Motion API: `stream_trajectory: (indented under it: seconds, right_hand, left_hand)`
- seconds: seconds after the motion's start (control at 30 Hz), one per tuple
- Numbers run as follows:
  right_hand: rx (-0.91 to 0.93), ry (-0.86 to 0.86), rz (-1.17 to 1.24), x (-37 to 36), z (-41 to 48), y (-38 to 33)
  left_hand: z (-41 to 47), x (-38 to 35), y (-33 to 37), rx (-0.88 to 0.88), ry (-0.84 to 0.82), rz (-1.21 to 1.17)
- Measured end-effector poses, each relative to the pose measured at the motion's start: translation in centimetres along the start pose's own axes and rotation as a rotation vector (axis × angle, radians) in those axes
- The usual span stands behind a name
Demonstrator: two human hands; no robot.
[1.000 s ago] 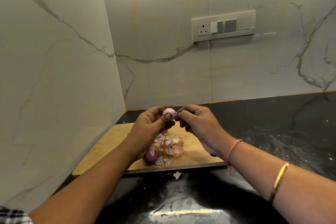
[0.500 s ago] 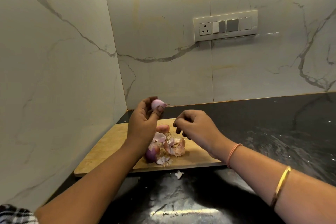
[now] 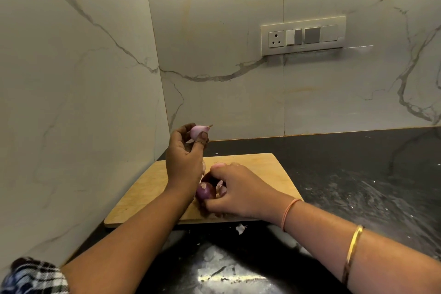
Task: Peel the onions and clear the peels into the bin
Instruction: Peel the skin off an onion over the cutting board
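My left hand (image 3: pixel 185 159) is raised above the wooden cutting board (image 3: pixel 257 164) and pinches a small peeled pale-pink onion (image 3: pixel 198 131) between thumb and fingers. My right hand (image 3: pixel 235 190) is down on the board, fingers curled over the heap of onion peels (image 3: pixel 220 188). A dark purple unpeeled onion (image 3: pixel 205 191) lies on the board right beside that hand, touching it. Most of the peel heap is hidden under the right hand. No bin is in view.
A loose scrap of peel (image 3: pixel 240 228) lies on the black counter (image 3: pixel 358 174) just in front of the board. Marble walls close the left side and the back. A switch panel (image 3: pixel 303 36) is on the back wall.
The left hand lifted the peeled onion up and away. The right hand left that onion and dropped onto the peel heap on the board.
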State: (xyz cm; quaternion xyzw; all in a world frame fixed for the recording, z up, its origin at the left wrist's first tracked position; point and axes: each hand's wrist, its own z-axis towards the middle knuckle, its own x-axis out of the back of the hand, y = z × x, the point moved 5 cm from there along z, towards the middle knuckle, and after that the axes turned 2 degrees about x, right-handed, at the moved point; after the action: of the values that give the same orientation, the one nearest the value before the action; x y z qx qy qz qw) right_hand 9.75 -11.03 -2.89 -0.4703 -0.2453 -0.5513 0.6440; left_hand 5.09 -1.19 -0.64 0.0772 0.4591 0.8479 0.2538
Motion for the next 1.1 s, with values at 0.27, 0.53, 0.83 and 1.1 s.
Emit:
stream_trajectory:
  seconds: [0.27,0.53,0.83,1.1]
  right_hand:
    - [-0.081,0.072,-0.079,0.1,0.4,1.6]
    - [-0.105,0.341,0.124,3.1,-0.6,2.4]
    - [-0.121,0.416,0.015,4.5,-1.0,3.0]
    - [-0.013,0.379,-0.133,5.1,-1.2,2.3]
  left_hand:
    - [0.0,-0.3,-0.1,-0.035,-0.079,0.089]
    - [-0.8,-1.1,-0.4,-0.024,-0.229,0.153]
    - [-2.0,-2.0,1.2,-0.117,-0.381,0.142]
    - [-2.0,-2.4,1.8,-0.18,-0.435,0.148]
